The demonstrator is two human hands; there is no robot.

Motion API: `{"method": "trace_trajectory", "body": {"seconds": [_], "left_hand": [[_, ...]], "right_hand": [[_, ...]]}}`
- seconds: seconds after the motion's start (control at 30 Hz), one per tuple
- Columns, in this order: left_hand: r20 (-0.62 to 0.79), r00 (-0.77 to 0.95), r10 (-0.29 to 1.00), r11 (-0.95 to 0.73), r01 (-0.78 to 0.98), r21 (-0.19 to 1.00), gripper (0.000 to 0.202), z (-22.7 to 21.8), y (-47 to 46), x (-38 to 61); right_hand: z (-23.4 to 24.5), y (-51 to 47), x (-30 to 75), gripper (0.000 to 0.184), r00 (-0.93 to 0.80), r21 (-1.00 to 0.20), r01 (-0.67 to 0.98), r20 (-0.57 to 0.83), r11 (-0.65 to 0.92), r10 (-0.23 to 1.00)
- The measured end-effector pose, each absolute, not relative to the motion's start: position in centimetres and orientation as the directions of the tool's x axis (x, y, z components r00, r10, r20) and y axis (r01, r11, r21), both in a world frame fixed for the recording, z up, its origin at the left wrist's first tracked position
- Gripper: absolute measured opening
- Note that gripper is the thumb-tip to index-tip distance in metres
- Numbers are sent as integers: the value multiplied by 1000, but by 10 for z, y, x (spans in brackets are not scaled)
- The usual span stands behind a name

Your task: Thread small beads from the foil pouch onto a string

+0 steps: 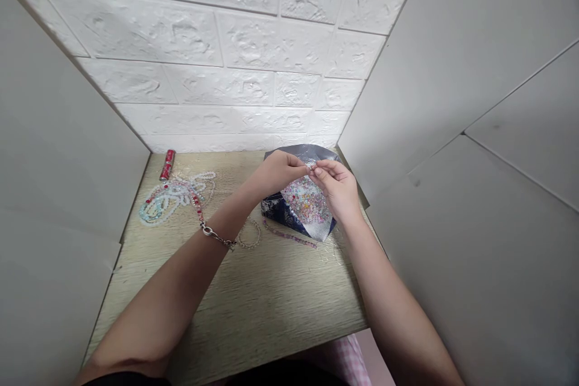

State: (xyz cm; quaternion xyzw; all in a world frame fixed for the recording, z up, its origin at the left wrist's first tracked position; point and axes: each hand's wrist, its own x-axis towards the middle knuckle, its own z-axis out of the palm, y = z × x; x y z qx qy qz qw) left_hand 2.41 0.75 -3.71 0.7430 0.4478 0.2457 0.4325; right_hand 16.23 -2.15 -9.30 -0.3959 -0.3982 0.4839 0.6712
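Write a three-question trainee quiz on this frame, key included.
1. True or false: the left hand and right hand hold their fingertips close together.
2. Which lies just in front of the open bag, on the wearer's side? A) red cylinder B) purplish bead strand C) brick-pattern wall
3. On which wrist is the chain bracelet?

Key:
1. True
2. B
3. Left

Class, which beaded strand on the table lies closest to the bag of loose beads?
The purple-pink strand, just in front of the bag; the pale ring and tangled pile lie farther left.
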Motion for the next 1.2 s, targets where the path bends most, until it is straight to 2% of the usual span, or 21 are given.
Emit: {"method": "trace_trajectory", "body": {"seconds": [0.27,1.2], "left_hand": [[-11,479,878,-236,453,860,35,-36,6,24],[-19,487,873,-240,464,853,35,-36,6,24]], "right_hand": [[-90,-22,162,22,215,-914,-375,79,157,973],[-94,-21,162,21,223,-911,-369,103,182,969]]}}
